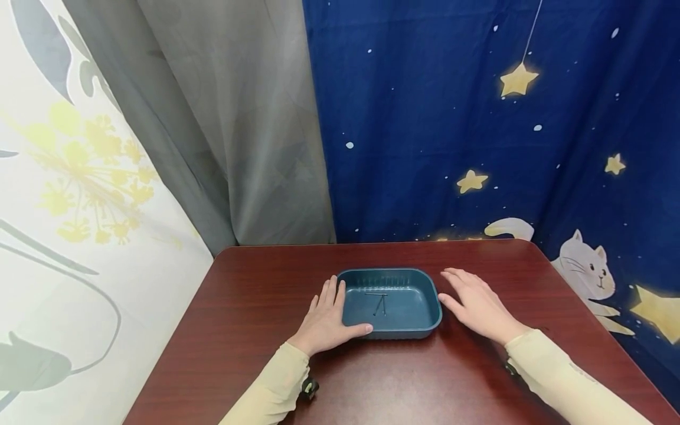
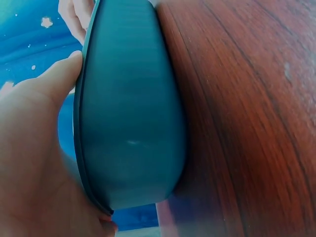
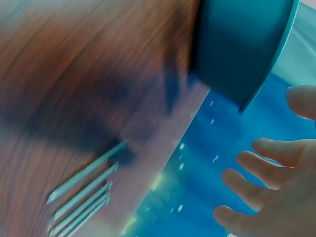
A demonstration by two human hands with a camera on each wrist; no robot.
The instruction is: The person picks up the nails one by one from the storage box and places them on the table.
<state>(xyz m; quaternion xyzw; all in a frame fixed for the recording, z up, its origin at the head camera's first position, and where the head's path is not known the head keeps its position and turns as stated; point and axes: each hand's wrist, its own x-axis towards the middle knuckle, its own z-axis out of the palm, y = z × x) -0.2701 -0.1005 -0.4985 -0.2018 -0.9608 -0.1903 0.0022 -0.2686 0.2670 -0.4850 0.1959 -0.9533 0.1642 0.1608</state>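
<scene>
A dark teal plastic tray (image 1: 411, 310) sits on the table, with 3 thin dark nail-like pieces (image 1: 383, 302) lying on its floor. My left hand (image 1: 329, 321) rests on the tray's left end, fingers straight along the rim and thumb laid over the front edge. In the left wrist view the thumb tip touches the rim of the tray (image 2: 131, 108). Just off the tray's right end hovers my right hand (image 1: 478, 304), fingers loosely extended and holding nothing. Several slim pointed metal pieces (image 3: 86, 190) lie side by side on the table in the right wrist view.
The reddish-brown wooden table (image 1: 255, 307) has rounded far corners. A grey curtain (image 1: 265, 130) and a blue star-patterned curtain (image 1: 414, 118) hang behind its far edge. To the left is a white flower-printed cloth (image 1: 101, 283).
</scene>
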